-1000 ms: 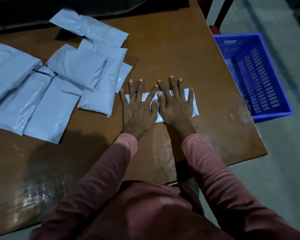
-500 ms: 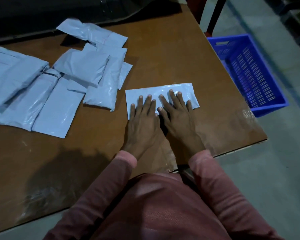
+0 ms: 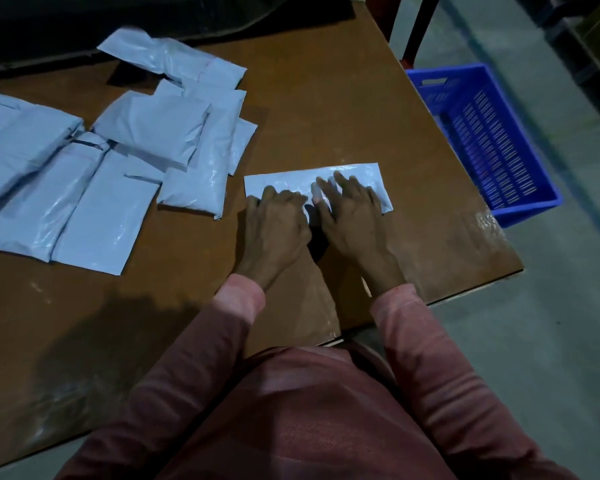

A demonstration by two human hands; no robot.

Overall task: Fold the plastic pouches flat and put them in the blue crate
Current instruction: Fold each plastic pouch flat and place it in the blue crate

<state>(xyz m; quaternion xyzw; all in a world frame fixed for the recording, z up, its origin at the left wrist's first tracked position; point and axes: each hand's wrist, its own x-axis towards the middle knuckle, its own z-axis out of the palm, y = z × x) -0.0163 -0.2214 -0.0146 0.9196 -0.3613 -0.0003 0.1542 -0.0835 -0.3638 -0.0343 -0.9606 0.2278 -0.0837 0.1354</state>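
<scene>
The folded pouch (image 3: pixel 291 180) lies flat on the desk (image 3: pixel 326 98), near its right front corner and straight in front of you, with both hands on its near half. Your right grip (image 3: pixel 354 213) lies loose, fingers stretched across the plastic and pressing it down. Your left grip (image 3: pixel 274 220) has its fingers bent over the near edge, and you cannot tell from here whether they pinch that edge or only rest on it. Expect the pouch to be very light, thin and limp, with a slick surface. It will likely spring open or slide on the smooth desk if you let go early, so take it along the folded edge with thumb under and fingers on top, keeping the layers pinched together. To its left the unfolded pouches (image 3: pixel 136 140) lie in a loose overlapping heap, just beside it but not touching. The blue crate (image 3: pixel 492 150) stands on the floor (image 3: pixel 551 306) by the desk's right side, and its slatted bottom shows no pouches in the part you can see.
</scene>
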